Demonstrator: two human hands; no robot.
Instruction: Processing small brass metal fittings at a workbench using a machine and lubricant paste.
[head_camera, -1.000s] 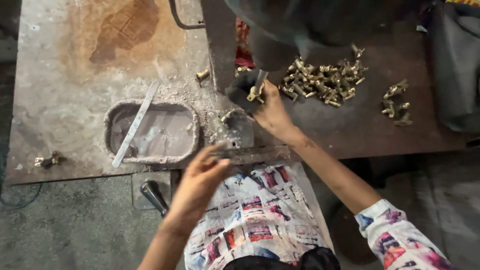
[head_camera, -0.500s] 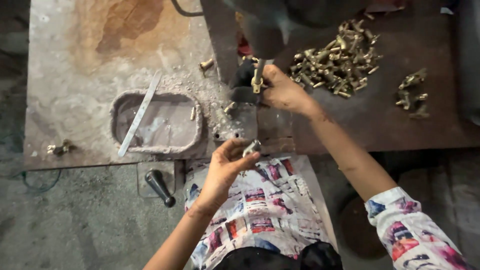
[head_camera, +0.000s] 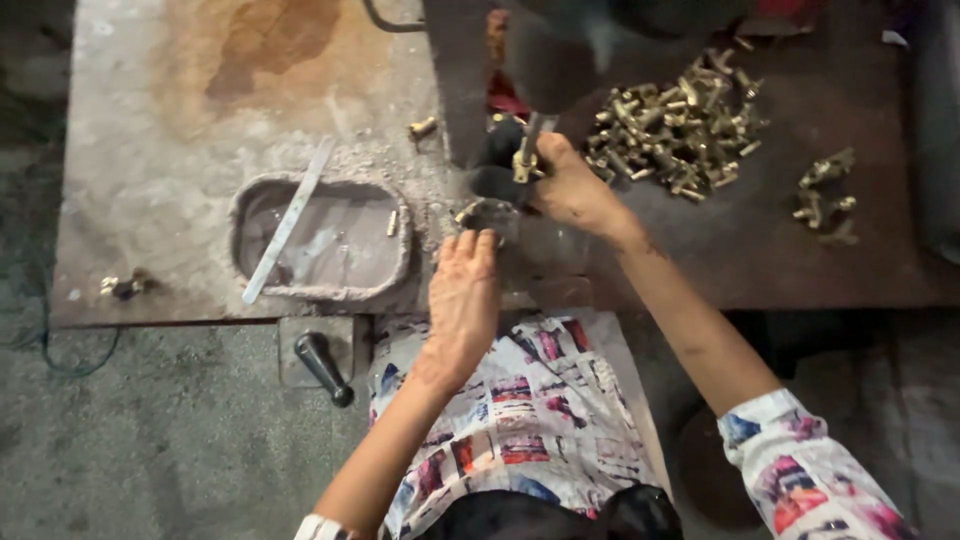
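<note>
My right hand (head_camera: 568, 187) grips a small brass fitting (head_camera: 522, 163) and holds it up under the dark machine head (head_camera: 560, 60) at the bench's middle. My left hand (head_camera: 463, 290) lies palm down at the bench's front edge, fingertips resting on a round dark metal part (head_camera: 487, 214) just below the machine. Whether the left fingers hold anything is hidden under the hand. A heap of brass fittings (head_camera: 680, 125) lies to the right of my right hand.
A shallow grey tray (head_camera: 250, 205) with a flat metal strip (head_camera: 290, 218) across it sits at the left on the rusty metal bench (head_camera: 150, 130). A few brass pieces (head_camera: 825, 190) lie at far right. A black handle (head_camera: 322, 365) sticks out below the bench edge.
My left hand rose from my lap to the bench edge and now lies flat by the machine. My right hand stays at the machine with the fitting.
</note>
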